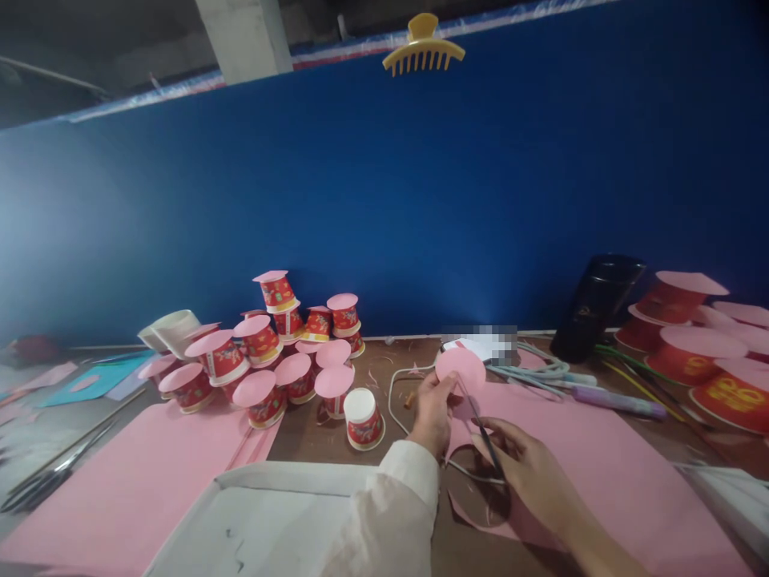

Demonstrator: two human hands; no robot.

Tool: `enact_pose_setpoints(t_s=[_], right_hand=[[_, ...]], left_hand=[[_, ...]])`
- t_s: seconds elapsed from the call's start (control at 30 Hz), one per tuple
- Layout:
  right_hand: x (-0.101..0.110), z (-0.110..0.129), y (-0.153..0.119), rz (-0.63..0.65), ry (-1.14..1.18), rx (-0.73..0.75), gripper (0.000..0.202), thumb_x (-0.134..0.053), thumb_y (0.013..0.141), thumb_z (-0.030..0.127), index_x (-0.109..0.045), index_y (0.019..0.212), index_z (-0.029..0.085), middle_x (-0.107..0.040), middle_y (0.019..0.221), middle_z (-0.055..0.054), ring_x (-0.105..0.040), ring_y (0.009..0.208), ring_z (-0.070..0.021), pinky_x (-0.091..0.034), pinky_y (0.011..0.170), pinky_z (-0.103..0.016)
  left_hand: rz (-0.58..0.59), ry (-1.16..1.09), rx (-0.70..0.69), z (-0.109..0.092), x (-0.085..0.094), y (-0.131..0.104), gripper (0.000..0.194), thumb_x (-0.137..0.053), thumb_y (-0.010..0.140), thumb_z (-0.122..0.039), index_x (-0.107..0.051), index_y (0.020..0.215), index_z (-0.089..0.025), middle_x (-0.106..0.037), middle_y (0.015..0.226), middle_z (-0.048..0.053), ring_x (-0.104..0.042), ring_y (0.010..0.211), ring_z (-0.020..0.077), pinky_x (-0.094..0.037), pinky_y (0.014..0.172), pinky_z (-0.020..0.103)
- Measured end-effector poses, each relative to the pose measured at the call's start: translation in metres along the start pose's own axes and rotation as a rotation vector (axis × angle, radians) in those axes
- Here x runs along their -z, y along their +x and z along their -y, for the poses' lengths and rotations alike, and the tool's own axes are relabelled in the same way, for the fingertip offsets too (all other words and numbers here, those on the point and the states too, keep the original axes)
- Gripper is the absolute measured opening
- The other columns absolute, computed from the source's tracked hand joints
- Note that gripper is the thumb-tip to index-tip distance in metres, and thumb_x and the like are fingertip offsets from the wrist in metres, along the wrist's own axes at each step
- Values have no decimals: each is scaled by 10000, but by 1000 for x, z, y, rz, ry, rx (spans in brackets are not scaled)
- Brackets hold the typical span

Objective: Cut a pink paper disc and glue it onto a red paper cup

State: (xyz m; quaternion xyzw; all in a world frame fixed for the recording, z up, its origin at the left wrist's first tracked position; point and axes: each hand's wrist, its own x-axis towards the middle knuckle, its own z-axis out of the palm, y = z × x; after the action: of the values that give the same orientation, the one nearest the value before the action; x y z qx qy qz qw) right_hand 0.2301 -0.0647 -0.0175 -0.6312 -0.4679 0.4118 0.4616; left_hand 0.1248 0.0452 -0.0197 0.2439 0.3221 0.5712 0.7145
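My left hand (433,410) pinches the lower edge of a round pink paper disc (464,365). In my right hand (532,469) is a pair of scissors (489,445) with dark handles, its blades pointing up toward the disc's lower edge. Whether the blades touch the paper I cannot tell. Below the hands lies a pink paper offcut (481,525) with curved cut edges. A large pink sheet (589,457) spreads out on the right. Left of my left hand, a red paper cup (365,429) stands upside down, its white base showing.
Several upturned red cups (258,389) topped with pink discs cluster at the left, more red cups (678,353) at the right. A black bottle (594,308) stands against the blue partition (384,200). A white tray (282,521) lies in front; a cable (393,401) loops near my hands.
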Motion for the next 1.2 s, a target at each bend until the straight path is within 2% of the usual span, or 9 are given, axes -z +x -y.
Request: enact_pose_setpoints(t_s=[0.13,0.33,0.6,0.8,1.2], right_hand=[[0,-7,3,-35,46,-12,553,-749,774,580,-766,1158,182,-716,706,-21,-656,685,-229,-507,611,-310],[2,-17,3,-48,84,-34,557,-746,809,568,-749,1218,189,-744,772,-34,-677,737,-236,-530,642,-309],[6,-22,5,-66,-72,-11,542,-715,823,563,-762,1200,177,-740,724,-28,-669,692,-226,-515,620,-293],[9,-30,6,-79,-103,31,496,-723,828,516,-769,1205,196,-740,713,-18,-692,711,-230,-532,643,-287],[10,-20,3,-72,-137,13,505,-710,846,536,-761,1214,194,-746,758,-18,-697,748,-230,-537,681,-284]], left_hand=[[8,35,33,6,0,1,583,-968,436,-482,-745,840,-125,-667,688,12,-500,506,74,-373,484,217],[-1,60,42,12,2,4,563,-953,477,-501,-745,845,-129,-662,683,12,-517,504,85,-416,503,234],[-11,53,58,13,0,6,561,-953,459,-480,-748,848,-131,-686,710,25,-522,498,84,-441,506,239],[0,62,61,12,-1,6,539,-945,455,-469,-743,819,-126,-675,700,33,-509,496,87,-420,492,239],[-2,92,57,18,3,11,526,-936,500,-488,-750,831,-125,-677,726,52,-549,555,118,-415,517,250]])
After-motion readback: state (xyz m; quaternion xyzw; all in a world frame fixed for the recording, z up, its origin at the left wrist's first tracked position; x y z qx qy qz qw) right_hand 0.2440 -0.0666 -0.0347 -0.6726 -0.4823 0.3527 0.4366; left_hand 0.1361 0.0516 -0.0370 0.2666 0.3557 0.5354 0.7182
